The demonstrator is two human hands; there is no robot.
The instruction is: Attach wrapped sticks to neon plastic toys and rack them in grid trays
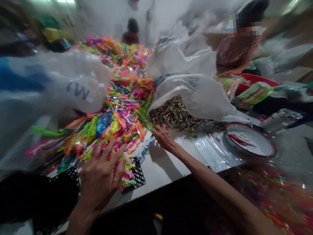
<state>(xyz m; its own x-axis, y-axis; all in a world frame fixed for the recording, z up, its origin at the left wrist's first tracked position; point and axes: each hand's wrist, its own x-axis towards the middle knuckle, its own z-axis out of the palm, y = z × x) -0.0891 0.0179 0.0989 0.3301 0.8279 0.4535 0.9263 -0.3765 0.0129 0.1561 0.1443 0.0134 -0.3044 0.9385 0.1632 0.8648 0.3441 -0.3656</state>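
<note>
My left hand (102, 174) lies with fingers spread over bright plastic pieces (129, 166) at the front of a large multicoloured heap (117, 117). Beneath these pieces is a black perforated tray (138, 173), partly covered by them and by the hand. My right hand (164, 137) reaches to the heap's right edge, its fingers closed at the end of a green translucent plastic strip (147, 125). Just beyond that hand, many small cylindrical pieces (175, 112) spill from the mouth of a white plastic bag (204, 94).
A red-rimmed white basin (250, 140) stands right, beside clear plastic bags (216, 150). A big white sack (86, 80) bulges at left. One person (235, 49) sits at right, another (130, 33) behind the heap. More colourful pieces (285, 193) lie below the table edge.
</note>
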